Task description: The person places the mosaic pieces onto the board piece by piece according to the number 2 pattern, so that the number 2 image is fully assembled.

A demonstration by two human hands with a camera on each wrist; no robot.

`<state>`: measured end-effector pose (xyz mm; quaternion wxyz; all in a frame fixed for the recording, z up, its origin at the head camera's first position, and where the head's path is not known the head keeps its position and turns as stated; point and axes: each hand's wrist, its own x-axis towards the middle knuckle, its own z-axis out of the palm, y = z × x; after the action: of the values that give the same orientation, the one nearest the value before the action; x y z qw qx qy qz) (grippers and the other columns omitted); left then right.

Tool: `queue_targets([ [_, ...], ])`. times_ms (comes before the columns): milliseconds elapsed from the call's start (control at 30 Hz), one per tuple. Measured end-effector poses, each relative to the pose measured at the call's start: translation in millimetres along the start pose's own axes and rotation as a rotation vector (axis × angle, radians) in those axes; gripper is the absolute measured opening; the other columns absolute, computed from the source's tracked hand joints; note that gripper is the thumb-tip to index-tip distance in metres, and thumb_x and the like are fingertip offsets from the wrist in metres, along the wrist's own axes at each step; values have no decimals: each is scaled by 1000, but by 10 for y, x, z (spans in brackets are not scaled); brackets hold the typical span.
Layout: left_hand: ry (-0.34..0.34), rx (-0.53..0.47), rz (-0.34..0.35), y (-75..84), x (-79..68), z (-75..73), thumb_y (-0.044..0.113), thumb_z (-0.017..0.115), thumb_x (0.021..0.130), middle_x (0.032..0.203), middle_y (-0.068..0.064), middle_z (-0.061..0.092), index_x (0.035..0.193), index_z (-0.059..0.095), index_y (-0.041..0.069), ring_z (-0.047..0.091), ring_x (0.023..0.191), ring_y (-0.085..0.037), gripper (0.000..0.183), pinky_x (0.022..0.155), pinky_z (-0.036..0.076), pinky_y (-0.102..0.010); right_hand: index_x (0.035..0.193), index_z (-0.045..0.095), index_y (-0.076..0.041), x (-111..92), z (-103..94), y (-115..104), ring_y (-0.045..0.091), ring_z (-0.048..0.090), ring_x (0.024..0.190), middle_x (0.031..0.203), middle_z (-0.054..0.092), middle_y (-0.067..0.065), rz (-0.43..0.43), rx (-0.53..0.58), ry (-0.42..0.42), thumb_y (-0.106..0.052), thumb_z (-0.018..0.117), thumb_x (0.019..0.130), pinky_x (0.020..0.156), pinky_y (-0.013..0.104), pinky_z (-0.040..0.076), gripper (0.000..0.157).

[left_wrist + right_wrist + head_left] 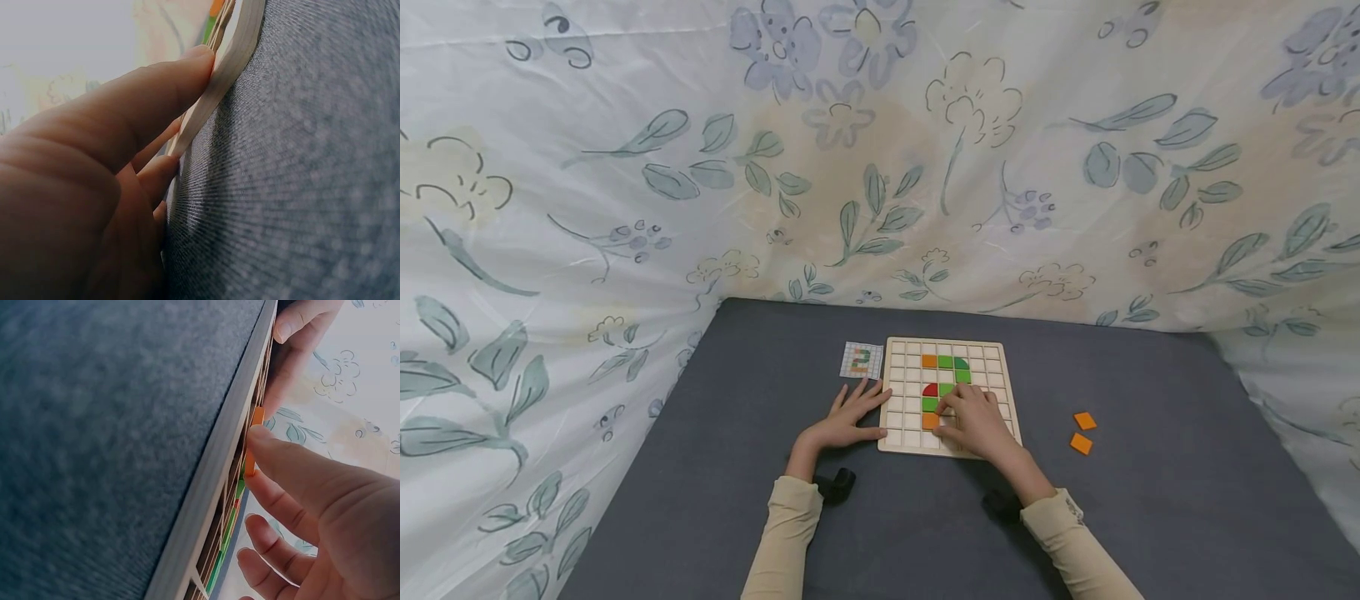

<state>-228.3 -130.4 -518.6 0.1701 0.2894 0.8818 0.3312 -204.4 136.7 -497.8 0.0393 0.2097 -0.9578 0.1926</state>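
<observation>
A pale wooden grid board (902, 442) lies on the dark cloth. Orange, green and red pieces sit in its cells, among them a red quarter-round piece (930, 389) and a green square tile (945, 362). My right hand (977, 421) is over the lower middle of the board. Its thumb and index finger pinch an orange square tile (258, 417), seen edge-on in the right wrist view; the other fingers curve loosely. At the board's left edge rests my left hand (844, 423), fingers spread and fairly straight, thumb tip (203, 53) touching the rim.
Left of the board lies a small pattern card (861, 361) with a coloured figure on a grid. Two loose orange square tiles (1085, 421) lie on the cloth to the right. Behind the table (737, 367) hangs a flowered curtain (880, 167).
</observation>
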Motion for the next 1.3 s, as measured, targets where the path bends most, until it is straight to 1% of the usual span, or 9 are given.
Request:
queue_targets([
  [433, -2, 2, -8, 4, 20, 4, 38, 58, 91, 156, -5, 10, 149, 22, 20, -6, 143, -27, 71, 112, -11, -53, 88, 67, -20, -9, -20, 4, 19, 44, 84, 93, 52, 0, -9, 7, 8, -34, 78, 73, 75, 42, 34, 23],
  [733, 9, 19, -6, -3, 17, 5, 38, 58, 91, 156, -5, 11, 149, 22, 20, -5, 144, -27, 71, 113, -10, -53, 86, 67, -21, -34, -41, 41, 21, 48, 86, 90, 53, 0, 0, 11, 23, -33, 78, 74, 77, 46, 35, 21],
  [900, 3, 14, -9, -9, 14, 6, 38, 58, 91, 156, -5, 10, 149, 22, 20, -5, 144, -27, 71, 113, -11, -52, 87, 68, -22, -75, -63, 107, 21, 48, 89, 90, 52, -1, 8, 25, 39, -34, 78, 74, 79, 47, 34, 20],
  [1100, -1, 9, 0, 5, 3, 5, 37, 58, 91, 156, -6, 10, 149, 22, 18, -5, 143, -29, 71, 112, -11, -53, 89, 69, -21, -134, -118, 214, 20, 47, 86, 92, 54, 0, 32, 22, 62, -36, 78, 73, 77, 46, 33, 24],
  [1300, 0, 14, -1, 10, 1, 8, 37, 57, 91, 156, -6, 10, 149, 22, 18, -5, 143, -28, 71, 112, -11, -53, 93, 69, -18, -207, -171, 340, 20, 46, 85, 91, 54, 2, 53, 29, 68, -32, 78, 74, 77, 46, 31, 25],
])
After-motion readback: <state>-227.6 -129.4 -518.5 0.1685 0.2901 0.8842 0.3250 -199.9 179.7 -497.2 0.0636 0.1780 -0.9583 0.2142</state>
